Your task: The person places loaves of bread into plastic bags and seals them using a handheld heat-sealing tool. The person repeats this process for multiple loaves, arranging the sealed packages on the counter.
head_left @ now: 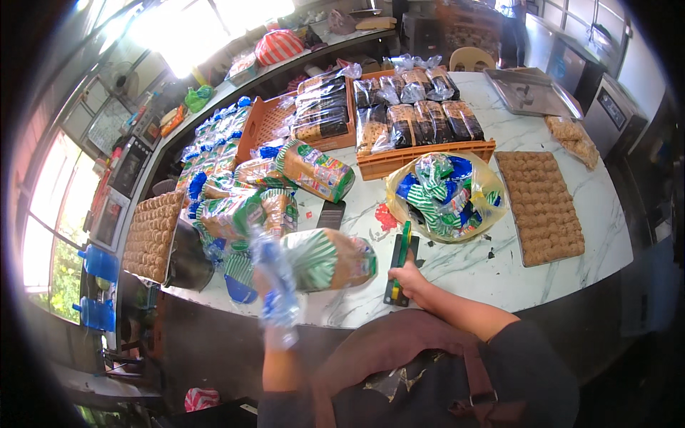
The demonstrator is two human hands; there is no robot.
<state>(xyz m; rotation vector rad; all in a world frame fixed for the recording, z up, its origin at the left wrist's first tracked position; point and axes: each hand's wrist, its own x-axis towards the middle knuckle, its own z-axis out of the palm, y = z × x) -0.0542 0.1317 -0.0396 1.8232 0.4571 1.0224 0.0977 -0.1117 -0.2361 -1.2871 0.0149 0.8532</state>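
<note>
Tallying dark loaves (403, 125) crated, green-bagged loaves (314, 171) uncrated, we grasp a striped loaf (332, 260) (left hand (268, 296)), a green tool (405, 242) (right hand (407, 277)).

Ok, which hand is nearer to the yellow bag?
Right. The right hand is just on the wearer's side of the yellow bag; the left hand is farther off leftward, holding a wrapped loaf.

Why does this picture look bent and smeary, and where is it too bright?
Head view throughout: the fisheye lens bows the table; the left hand and bread bag are blurred, probably by motion; the upper-left window is washed out white.
</note>
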